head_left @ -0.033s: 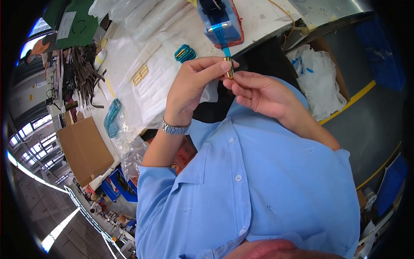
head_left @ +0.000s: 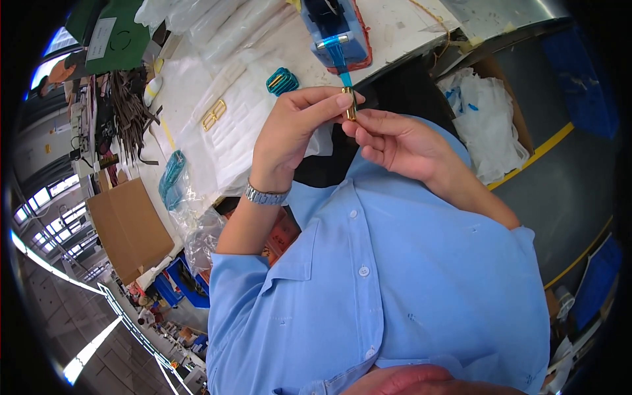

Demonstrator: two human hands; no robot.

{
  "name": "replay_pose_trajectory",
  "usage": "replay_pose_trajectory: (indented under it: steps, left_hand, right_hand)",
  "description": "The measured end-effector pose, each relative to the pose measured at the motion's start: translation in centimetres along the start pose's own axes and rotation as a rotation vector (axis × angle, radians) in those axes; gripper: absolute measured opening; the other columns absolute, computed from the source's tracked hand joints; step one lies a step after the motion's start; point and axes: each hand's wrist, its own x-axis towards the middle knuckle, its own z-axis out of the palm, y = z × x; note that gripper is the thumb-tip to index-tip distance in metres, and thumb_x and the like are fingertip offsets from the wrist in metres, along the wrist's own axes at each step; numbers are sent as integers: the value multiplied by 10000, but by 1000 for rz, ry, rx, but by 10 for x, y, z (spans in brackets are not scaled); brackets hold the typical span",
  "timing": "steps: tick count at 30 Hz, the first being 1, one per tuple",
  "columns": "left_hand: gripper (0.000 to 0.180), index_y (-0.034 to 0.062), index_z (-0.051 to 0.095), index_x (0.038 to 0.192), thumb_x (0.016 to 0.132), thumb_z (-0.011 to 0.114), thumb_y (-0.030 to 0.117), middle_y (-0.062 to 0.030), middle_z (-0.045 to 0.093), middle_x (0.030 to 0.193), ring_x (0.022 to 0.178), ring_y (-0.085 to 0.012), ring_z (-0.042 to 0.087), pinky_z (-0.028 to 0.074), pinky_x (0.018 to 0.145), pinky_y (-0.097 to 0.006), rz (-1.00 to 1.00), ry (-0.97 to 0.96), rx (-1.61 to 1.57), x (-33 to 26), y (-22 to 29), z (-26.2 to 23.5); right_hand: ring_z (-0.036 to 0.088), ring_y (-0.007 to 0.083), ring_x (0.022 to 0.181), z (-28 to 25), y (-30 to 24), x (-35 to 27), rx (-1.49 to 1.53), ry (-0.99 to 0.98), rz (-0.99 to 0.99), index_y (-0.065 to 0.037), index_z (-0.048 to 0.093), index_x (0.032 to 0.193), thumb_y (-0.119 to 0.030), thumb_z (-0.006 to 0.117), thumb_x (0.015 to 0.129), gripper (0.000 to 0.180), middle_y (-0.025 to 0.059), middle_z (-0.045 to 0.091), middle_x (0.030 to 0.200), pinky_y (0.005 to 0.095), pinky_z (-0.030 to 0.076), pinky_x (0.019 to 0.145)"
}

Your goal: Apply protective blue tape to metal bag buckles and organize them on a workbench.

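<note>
A small gold metal buckle (head_left: 351, 113), seen edge-on, is pinched between my two hands in front of my chest. My left hand (head_left: 296, 118) is closed on it, with the thumb lying along its side. The fingertips of my right hand (head_left: 405, 141) grip its lower end. A strip of translucent blue tape (head_left: 342, 71) runs from the blue tape dispenser (head_left: 357, 39) down to the buckle's top. Left of my hands, a flat gold buckle (head_left: 214, 116) lies on the white table, and a blue-wrapped bundle (head_left: 282, 81) showing gold metal sits nearby.
Clear plastic bags (head_left: 220, 26) cover the back of the table. Another blue-wrapped bundle (head_left: 172, 178) lies at its left side, near an open cardboard box (head_left: 130, 227). Dark straps (head_left: 130, 108) hang at the far left. At right stands a box holding a white bag (head_left: 487, 125).
</note>
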Motion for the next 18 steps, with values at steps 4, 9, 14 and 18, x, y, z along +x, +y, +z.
replay_pose_trajectory:
  steps: [4,9,14,18]
  left_hand:
    - [360,-30,766,1208,1010,756,271,-103,782,1117,1015,-163,726,569,964,-324,-21,-41,-51,2,-1,-4]
    - [360,-33,774,1185,1009,761,281,-69,774,1021,902,-123,708,586,878,-280,-58,-12,-150,2,0,-3]
    - [453,-33,735,1240,1034,712,370,-103,761,1098,922,-185,706,581,892,-341,-151,-161,-163,13,-2,-22]
    - [425,-17,723,1225,1043,700,366,-94,762,1097,919,-185,709,580,868,-348,-256,-184,-185,23,7,-28]
  right_hand:
    - [767,137,883,3,4,1,52,18,19,10,675,1252,-170,607,1105,242,116,774,1097,302,651,802]
    - [750,139,791,26,-14,-15,-620,39,25,9,685,1192,-174,664,1067,223,120,781,1023,288,625,750]
    - [752,219,1045,28,-14,-13,-1433,213,-671,41,648,1350,-158,830,912,515,152,765,1213,337,607,895]
    - [728,246,1159,24,-25,8,-1439,145,-734,58,592,1438,-149,855,878,652,176,736,1308,366,569,1019]
